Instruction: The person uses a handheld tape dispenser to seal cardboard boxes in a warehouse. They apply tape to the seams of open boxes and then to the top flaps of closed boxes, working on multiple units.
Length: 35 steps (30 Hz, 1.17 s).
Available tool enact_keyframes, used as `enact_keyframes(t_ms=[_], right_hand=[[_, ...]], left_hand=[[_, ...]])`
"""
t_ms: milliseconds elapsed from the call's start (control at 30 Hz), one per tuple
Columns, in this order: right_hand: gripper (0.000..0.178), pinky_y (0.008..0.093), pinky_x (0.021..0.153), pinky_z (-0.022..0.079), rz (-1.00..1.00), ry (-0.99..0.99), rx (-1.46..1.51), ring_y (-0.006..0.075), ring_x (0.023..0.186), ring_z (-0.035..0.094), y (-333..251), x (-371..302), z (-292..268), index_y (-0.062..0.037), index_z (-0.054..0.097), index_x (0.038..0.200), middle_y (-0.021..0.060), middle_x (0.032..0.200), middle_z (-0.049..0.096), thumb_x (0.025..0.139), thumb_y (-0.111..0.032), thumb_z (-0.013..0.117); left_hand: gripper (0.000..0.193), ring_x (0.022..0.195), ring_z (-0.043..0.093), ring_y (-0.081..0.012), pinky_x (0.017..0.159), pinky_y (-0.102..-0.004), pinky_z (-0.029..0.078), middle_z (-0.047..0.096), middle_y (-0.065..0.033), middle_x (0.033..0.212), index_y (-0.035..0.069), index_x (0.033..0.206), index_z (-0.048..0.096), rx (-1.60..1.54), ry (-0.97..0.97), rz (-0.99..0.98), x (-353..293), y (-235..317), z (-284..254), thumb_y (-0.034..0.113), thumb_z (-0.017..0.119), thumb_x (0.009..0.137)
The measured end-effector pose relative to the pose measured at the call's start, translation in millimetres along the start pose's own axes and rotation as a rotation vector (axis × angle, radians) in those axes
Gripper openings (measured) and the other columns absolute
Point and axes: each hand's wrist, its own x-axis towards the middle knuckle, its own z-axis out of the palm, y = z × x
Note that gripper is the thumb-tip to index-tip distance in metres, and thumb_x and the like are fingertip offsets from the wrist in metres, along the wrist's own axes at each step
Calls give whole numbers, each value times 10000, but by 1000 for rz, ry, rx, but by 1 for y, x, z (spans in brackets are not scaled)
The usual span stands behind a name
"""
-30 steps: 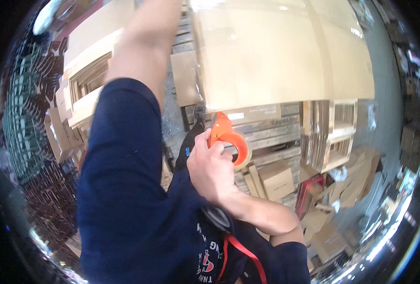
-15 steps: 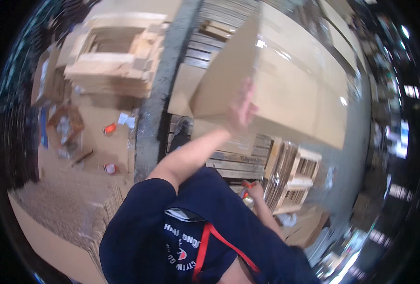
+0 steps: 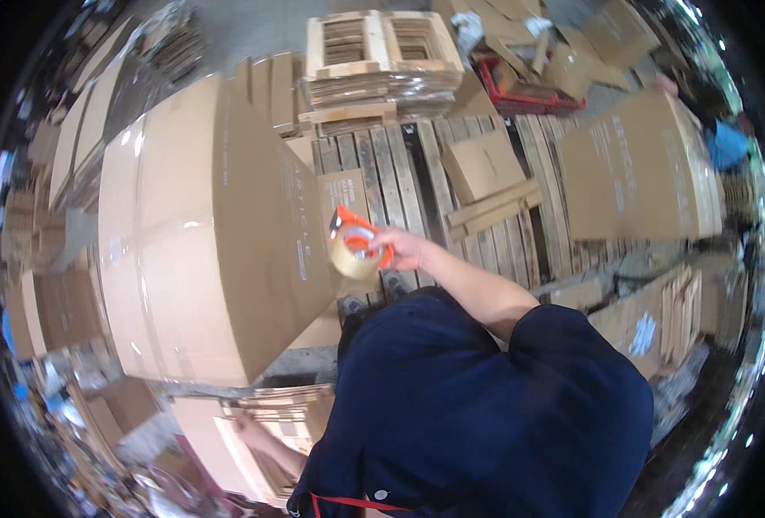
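My right hand (image 3: pixel 404 249) is closed around an orange tape dispenser (image 3: pixel 341 217), held in front of my body. A roll of tan packing tape (image 3: pixel 354 262) sits on the dispenser. Just left of it stands a large brown carton (image 3: pixel 266 233), with clear tape over its seams. The dispenser overlaps the carton's right side in the picture, and I cannot tell whether they touch. At the lower left my left hand (image 3: pixel 246 426) appears small, its fingers loosely apart and holding nothing visible. It is over or beside a stack of wooden frames (image 3: pixel 300 413); contact is unclear.
Wooden pallet slats (image 3: pixel 391 164) lie ahead, bearing a small carton (image 3: pixel 483 164) and cardboard strips (image 3: pixel 494 211). Another large carton (image 3: pixel 628 168) stands to the right. More wooden frames (image 3: pixel 382 65) are stacked at the far side, beside a red crate (image 3: pixel 529 102).
My view has swung round, and the large carton now appears on the left. My left hand has left the carton and lowered. My right hand has brought the tape dispenser forward.
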Motion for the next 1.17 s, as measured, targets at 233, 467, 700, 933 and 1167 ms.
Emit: enact_keyframes(t_ms=[233,467,700,933,1167], right_hand=[[641,346,1015,623,120,-155,-247,184,1205,740,76,29,74,9,583,1549,120,1355,740,924,40,719],[588,391,1064,604,30,-68,-58,213,1233,736,27,27,91,-30,607,1529,125,1390,730,968,-59,779],[526,472,1033,629,-148,385,72,291,1184,756,10,-40,-29,13,613,1444,175,1296,740,924,65,673],[477,469,1044,619,-146,423,263,305,1141,769,-30,-85,-156,-2,583,1467,190,1257,764,992,-30,618],[470,492,996,650,312,41,-154,290,1096,798,-128,-66,-185,-30,576,1501,251,1319,760,1130,-319,584]], left_hand=[[530,1333,674,-357,1149,-436,506,715,-203,1448,-42,1443,674,50,200,483,196,151,-53,387,593,1142],[706,1637,347,-398,1322,-536,305,435,-165,1750,96,1674,483,330,-21,844,208,247,113,562,479,1144],[757,1690,237,-377,1352,-569,217,287,-109,1834,173,1754,350,482,-39,778,169,280,109,632,377,1153],[779,1698,170,-420,1379,-550,157,194,-176,1848,103,1777,229,545,-56,637,89,362,111,598,288,1179],[626,1561,435,-471,1315,-551,342,465,-318,1673,-57,1636,412,1337,159,699,45,340,90,393,292,1217]])
